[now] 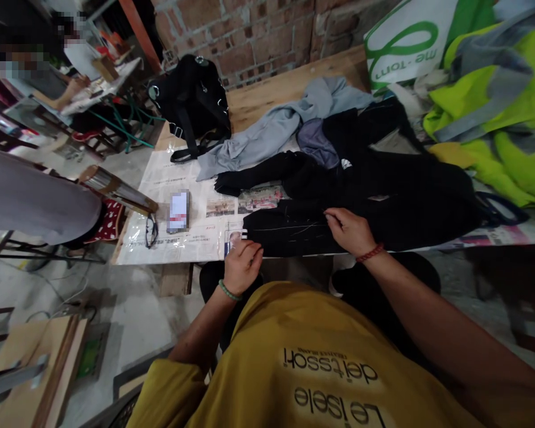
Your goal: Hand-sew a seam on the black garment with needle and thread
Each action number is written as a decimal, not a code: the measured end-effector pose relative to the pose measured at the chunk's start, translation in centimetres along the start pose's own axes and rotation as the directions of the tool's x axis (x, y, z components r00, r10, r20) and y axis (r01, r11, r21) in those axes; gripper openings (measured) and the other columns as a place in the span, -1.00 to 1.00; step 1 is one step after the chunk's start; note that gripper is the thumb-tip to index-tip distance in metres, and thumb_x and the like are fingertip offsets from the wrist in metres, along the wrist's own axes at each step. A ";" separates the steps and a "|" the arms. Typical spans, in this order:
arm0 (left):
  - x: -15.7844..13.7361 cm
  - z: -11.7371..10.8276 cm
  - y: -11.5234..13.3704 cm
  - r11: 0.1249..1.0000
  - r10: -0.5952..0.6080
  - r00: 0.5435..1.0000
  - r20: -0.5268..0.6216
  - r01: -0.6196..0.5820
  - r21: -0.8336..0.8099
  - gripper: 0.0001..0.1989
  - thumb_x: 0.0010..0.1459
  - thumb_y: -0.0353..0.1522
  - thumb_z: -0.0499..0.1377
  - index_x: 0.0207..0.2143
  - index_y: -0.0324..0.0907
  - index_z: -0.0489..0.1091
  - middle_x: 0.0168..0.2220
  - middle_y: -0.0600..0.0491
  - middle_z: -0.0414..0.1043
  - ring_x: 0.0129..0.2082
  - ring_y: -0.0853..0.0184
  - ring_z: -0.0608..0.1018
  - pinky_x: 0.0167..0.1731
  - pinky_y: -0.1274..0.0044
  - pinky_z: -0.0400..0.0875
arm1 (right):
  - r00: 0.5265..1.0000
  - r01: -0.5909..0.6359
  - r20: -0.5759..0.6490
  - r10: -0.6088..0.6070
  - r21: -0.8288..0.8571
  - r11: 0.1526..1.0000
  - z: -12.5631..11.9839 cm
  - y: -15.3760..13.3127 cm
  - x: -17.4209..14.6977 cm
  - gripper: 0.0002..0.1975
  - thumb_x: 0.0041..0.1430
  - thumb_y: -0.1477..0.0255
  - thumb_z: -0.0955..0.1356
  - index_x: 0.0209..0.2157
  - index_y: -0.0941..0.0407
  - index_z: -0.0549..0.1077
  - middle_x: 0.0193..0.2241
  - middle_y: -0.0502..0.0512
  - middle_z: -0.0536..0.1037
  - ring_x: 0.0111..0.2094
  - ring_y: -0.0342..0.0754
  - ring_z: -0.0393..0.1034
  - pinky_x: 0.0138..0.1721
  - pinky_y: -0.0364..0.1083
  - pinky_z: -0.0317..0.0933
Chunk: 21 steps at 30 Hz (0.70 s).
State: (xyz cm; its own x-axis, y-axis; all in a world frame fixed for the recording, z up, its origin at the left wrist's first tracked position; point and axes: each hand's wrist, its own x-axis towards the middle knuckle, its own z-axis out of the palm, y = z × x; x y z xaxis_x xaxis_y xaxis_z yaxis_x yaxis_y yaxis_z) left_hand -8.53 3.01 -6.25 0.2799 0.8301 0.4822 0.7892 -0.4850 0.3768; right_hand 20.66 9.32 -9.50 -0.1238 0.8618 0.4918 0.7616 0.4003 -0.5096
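Two hands on black garment at desk edge: left hand pinched on hem, right hand pinched on fabric. Soft, light, limp judged; edge hold best.

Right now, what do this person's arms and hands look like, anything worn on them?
Both forearms are bare below short mustard-yellow sleeves. The left hand has a green beaded bracelet at the wrist; the right hand has a red cord bracelet. No gloves show.

Both hands, left hand and right hand, rest on black garment.
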 end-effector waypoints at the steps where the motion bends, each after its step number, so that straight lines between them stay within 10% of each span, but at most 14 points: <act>1: -0.4 0.2 -0.1 0.999 -0.008 1.000 0.023 0.008 0.032 -0.84 0.13 -0.36 0.10 -0.22 -0.14 0.39 -0.25 -0.02 0.42 -0.19 0.29 0.46 -0.16 0.42 0.38 | 1.000 -0.001 0.001 0.001 0.003 1.000 0.0 0.0 0.0 -0.78 0.18 0.42 0.19 -0.24 0.10 0.44 -0.31 0.14 0.55 -0.27 -0.01 0.46 -0.23 -0.04 0.33; 14: -3.5 -1.1 -1.3 0.935 -0.012 0.990 0.142 -0.039 0.351 -0.88 0.13 -0.41 0.09 -0.33 -0.11 0.43 -0.31 0.01 0.47 -0.30 0.26 0.42 -0.27 0.38 0.15 | 1.000 0.013 0.020 -0.013 -0.009 1.000 0.0 0.1 0.0 -0.78 0.18 0.43 0.20 -0.24 0.12 0.43 -0.31 0.15 0.55 -0.28 0.00 0.46 -0.26 -0.04 0.34; 21: -3.2 -2.2 -1.9 0.967 -0.086 0.991 0.101 0.059 0.248 -0.86 0.17 -0.37 0.07 -0.28 -0.14 0.42 -0.28 0.01 0.48 -0.24 0.27 0.44 -0.24 0.40 0.19 | 0.999 0.027 0.019 -0.026 -0.019 0.999 0.1 0.2 0.0 -0.79 0.18 0.43 0.20 -0.24 0.12 0.43 -0.30 0.15 0.55 -0.28 0.00 0.46 -0.26 -0.04 0.34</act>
State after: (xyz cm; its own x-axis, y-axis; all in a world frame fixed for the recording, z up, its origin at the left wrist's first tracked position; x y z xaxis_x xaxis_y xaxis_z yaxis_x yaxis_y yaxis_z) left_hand -12.17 0.65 -6.75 0.2645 0.8924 0.3655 0.9152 -0.3518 0.1968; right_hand 20.72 9.39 -9.65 -0.1562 0.8569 0.4913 0.7700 0.4172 -0.4828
